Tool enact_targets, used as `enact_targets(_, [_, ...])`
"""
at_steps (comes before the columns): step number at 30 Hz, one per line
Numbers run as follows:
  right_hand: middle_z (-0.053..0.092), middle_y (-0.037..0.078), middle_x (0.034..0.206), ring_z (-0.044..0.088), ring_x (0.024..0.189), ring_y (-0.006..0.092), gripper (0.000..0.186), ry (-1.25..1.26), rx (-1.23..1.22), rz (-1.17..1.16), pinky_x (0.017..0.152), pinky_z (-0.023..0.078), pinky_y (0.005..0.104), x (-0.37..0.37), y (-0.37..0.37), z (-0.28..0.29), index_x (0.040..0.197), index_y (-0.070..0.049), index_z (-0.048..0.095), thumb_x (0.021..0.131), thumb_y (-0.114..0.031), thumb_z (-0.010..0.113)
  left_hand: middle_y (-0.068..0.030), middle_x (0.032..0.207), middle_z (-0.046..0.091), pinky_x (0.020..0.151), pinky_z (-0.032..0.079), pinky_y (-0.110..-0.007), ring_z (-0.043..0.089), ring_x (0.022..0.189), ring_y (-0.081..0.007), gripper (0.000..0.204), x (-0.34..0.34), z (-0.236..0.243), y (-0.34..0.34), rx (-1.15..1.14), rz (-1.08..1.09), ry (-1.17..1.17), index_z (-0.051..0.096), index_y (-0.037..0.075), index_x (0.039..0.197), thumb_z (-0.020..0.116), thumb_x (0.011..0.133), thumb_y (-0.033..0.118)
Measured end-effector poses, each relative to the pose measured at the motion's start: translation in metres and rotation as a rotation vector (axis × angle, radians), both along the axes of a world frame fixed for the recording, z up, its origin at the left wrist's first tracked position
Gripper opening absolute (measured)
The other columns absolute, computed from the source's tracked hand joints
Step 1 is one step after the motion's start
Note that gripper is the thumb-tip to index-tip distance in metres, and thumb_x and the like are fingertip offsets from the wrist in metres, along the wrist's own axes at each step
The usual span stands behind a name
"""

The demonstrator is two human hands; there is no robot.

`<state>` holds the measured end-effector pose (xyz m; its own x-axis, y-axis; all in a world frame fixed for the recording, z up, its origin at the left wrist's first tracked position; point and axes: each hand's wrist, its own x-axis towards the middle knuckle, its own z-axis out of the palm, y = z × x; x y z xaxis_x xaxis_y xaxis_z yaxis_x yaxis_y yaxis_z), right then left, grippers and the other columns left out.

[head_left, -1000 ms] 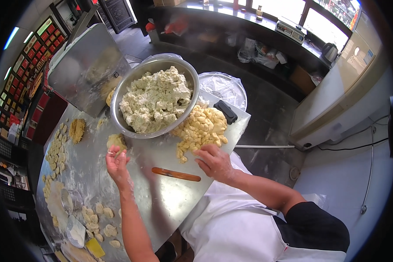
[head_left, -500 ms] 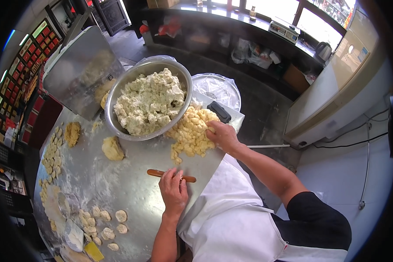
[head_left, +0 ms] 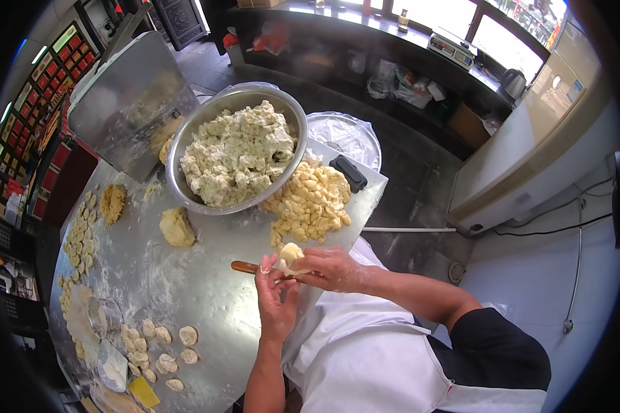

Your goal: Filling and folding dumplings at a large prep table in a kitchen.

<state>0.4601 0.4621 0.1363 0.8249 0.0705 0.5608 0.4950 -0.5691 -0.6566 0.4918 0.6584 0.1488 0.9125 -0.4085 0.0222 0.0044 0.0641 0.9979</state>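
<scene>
My right hand point(head_left: 334, 268) pinches a piece of pale yellow dough point(head_left: 293, 253) above the near edge of the metal table. Just left of it, my left hand point(head_left: 275, 306) is turned partly palm up with fingers apart and a smear of flour or dough on a fingertip. A short brown rolling pin point(head_left: 244, 266) passes by the left fingers, its right part hidden by both hands. Beyond them lies a heap of small yellow dough pieces point(head_left: 313, 201). Beside the heap, a large steel bowl point(head_left: 179, 195) holds a crumbly whitish-green mixture point(head_left: 234, 155).
On the floured table point(head_left: 217, 303) sit a dough lump point(head_left: 177, 228), a brown crumbly mound point(head_left: 113, 204) and rows of small dough pieces point(head_left: 81, 241). Flattened rounds point(head_left: 188, 335) lie near a yellow scraper point(head_left: 143, 392). A dark oblong object point(head_left: 348, 173) rests by the heap.
My right hand has come from the heap toward my left hand, bringing a piece of dough. The left hand has turned from lying over the rolling pin to partly palm up.
</scene>
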Motion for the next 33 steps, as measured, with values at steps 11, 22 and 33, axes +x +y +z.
enact_targets(11, [0.07,0.014,0.102,0.072,0.088,0.0314,0.053,0.259,0.105,-0.524,0.079,0.057,0.0431,0.016,-0.057,0.009,0.146,-0.015,0.056,0.097,-0.022,0.077,-0.0117,0.13,0.067,0.097,0.056,-0.039,0.065,0.113,-0.0236,0.047,0.054,-0.017,-0.018,0.35,0.097,-0.264,0.058,0.002,0.146,0.072,0.103,0.014])
enact_targets(22, [0.065,0.014,0.115,0.067,0.104,0.0343,0.053,0.362,-0.347,-0.689,0.085,0.056,0.0462,0.003,-0.075,0.006,0.144,-0.015,0.061,0.095,-0.027,0.077,-0.014,0.129,0.064,0.096,0.051,-0.049,0.063,0.112,-0.0361,0.042,0.118,-0.048,-0.081,0.617,0.027,-0.874,0.065,0.005,0.131,0.079,0.093,0.018])
enact_targets(33, [0.061,0.011,0.101,0.067,0.102,0.0322,0.032,0.107,-0.502,-0.514,0.088,0.053,0.0475,0.092,-0.075,0.0,0.115,-0.015,0.07,0.086,-0.023,0.08,-0.0191,0.13,0.063,0.101,0.049,-0.048,0.06,0.115,-0.0368,0.044,0.111,-0.047,-0.032,0.762,0.243,-0.728,0.06,0.003,0.143,0.069,0.103,0.016])
